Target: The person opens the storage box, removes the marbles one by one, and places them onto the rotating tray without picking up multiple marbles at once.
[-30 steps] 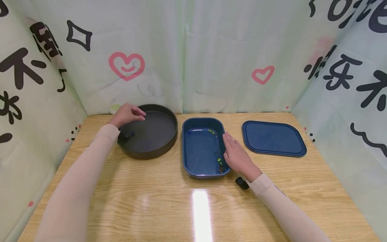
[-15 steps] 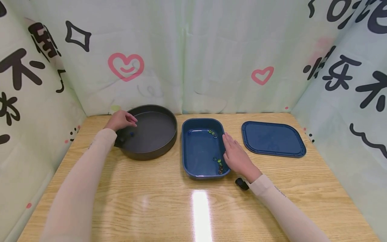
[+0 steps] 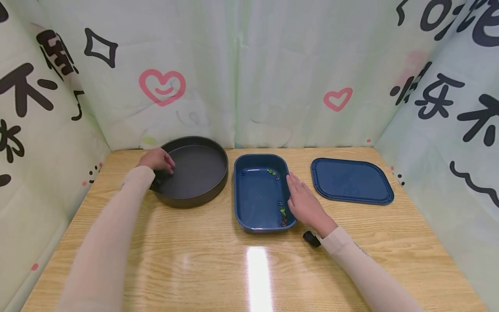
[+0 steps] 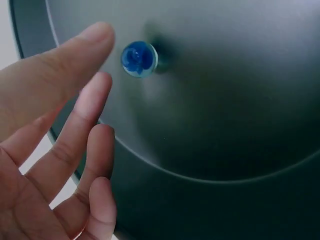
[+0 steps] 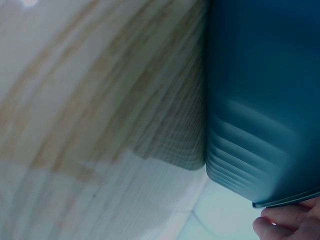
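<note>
My left hand [image 3: 157,160] hangs over the left side of a round dark pan [image 3: 199,171]. In the left wrist view its thumb and loosely bent fingers stand apart, holding nothing. Just beyond the thumb tip, a clear marble [image 4: 139,59] with a blue core lies on the pan's floor; from the head the hand covers it. With fairly straight fingers, my right hand [image 3: 308,203] rests against the right rim of a deep blue rectangular box [image 3: 255,199]. Several small marbles [image 3: 282,211] lie inside the box, mostly along its right side, green, blue and brownish.
A flat blue lid [image 3: 352,180] lies on the wooden table [image 3: 187,260] to the right of the box. Behind the pan and box hangs a pale curtain [image 3: 257,86] with drawn hearts. A black wrist device [image 3: 311,238] sits at the right cuff.
My left hand has moved down and slightly left, lower into the pan, and now hides the blue marble from the head view. A bluish marble in the box has shifted slightly. The right hand stays put.
</note>
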The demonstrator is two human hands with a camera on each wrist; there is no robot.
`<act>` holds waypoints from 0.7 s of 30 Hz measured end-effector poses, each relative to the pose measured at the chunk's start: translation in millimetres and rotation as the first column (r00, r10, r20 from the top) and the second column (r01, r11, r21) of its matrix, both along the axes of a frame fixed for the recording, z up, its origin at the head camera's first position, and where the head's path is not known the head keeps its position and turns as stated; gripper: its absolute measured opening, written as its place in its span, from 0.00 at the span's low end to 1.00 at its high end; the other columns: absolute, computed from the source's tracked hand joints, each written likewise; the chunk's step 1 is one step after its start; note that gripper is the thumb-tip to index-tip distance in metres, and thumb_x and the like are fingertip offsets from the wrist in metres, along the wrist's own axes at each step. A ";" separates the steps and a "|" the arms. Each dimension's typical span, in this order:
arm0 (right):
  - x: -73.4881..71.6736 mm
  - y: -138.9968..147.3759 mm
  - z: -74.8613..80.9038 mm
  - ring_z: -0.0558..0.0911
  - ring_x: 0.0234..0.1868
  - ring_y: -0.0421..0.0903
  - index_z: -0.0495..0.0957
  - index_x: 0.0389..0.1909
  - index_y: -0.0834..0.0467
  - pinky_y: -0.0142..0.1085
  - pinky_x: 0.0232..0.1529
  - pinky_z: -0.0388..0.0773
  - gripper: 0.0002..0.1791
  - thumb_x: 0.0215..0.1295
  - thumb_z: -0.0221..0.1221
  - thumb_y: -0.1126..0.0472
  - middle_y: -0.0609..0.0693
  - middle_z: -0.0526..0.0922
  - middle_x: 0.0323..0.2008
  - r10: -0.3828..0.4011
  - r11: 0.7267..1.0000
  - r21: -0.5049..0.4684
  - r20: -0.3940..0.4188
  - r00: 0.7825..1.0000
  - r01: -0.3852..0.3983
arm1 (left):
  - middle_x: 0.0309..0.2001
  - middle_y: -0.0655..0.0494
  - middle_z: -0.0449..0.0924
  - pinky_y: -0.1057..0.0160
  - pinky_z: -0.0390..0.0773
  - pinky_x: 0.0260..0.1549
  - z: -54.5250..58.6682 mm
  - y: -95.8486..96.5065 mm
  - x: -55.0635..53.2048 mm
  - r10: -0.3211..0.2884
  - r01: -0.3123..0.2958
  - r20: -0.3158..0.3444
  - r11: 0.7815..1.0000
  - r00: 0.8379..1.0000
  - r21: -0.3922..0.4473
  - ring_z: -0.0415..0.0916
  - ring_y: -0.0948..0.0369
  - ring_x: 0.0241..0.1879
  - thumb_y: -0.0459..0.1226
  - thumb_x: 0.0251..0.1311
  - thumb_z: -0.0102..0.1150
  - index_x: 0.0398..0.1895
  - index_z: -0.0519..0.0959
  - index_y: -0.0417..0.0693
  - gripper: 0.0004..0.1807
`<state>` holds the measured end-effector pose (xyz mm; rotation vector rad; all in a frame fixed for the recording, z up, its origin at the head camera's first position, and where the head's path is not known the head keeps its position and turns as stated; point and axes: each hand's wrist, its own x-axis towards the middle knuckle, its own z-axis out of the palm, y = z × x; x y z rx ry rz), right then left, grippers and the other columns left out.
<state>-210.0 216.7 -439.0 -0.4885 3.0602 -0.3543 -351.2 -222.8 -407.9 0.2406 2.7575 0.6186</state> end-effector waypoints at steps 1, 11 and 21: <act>0.0 0.1 -0.5 0.51 0.74 0.58 0.45 0.71 0.69 0.54 0.70 0.52 0.34 0.68 0.43 0.63 0.64 0.47 0.73 -0.001 1.000 -0.001 -0.002 1.000 0.001 | 0.36 0.47 0.86 0.54 0.76 0.41 0.0 0.7 -0.3 0.000 0.000 0.006 1.000 1.000 -0.014 0.79 0.51 0.39 0.34 0.48 0.68 0.34 0.85 0.41 0.09; 0.1 -0.6 -1.5 0.52 0.73 0.58 0.46 0.71 0.70 0.53 0.70 0.53 0.34 0.67 0.43 0.63 0.64 0.48 0.73 0.003 1.000 0.002 -0.019 1.000 -0.003 | 0.26 0.56 0.81 0.56 0.74 0.37 0.8 1.8 -2.0 0.019 -0.013 0.054 0.994 0.998 -0.108 0.76 0.58 0.33 0.31 0.39 0.72 0.31 0.84 0.44 0.11; 0.2 -0.1 -0.8 0.52 0.74 0.58 0.46 0.71 0.70 0.54 0.70 0.52 0.33 0.68 0.43 0.63 0.64 0.47 0.73 0.006 1.000 -0.004 -0.009 1.000 -0.006 | 0.24 0.56 0.80 0.55 0.75 0.36 1.8 4.3 1.1 -0.005 0.010 0.033 0.987 0.999 -0.162 0.76 0.57 0.32 0.30 0.39 0.72 0.26 0.84 0.45 0.08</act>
